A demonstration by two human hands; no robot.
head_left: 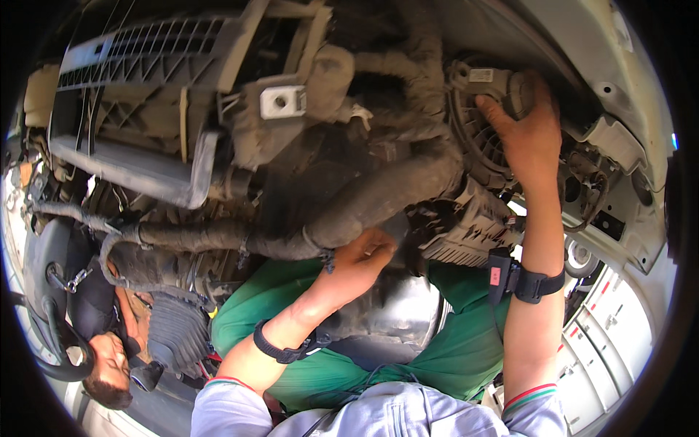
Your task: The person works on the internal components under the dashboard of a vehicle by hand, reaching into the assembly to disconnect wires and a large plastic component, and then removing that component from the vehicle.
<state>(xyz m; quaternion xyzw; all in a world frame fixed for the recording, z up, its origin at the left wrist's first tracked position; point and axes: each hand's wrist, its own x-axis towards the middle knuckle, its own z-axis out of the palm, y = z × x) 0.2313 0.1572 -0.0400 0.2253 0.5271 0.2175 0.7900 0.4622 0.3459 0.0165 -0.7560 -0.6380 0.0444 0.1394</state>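
My right hand (pixel 531 138) grips a round, dusty blower motor (pixel 480 142) at the upper right. Its thumb lies across the motor's face and its fingers wrap over the far edge. The motor has a ribbed rim and a small white label. My left hand (pixel 364 255) is closed, its fingers curled, just below a thick tape-wrapped wiring harness (pixel 386 197). What those fingers hold, if anything, is hidden. Below the motor sits a finned metal box (pixel 473 226).
A dashboard frame with a grille (pixel 145 73) fills the upper left. Thinner wrapped wiring (pixel 189 237) runs leftward. Another person (pixel 109 357) is at the lower left, near a steering wheel (pixel 69 349) and a ribbed rubber boot (pixel 178 331). A white body panel (pixel 619 175) edges the right.
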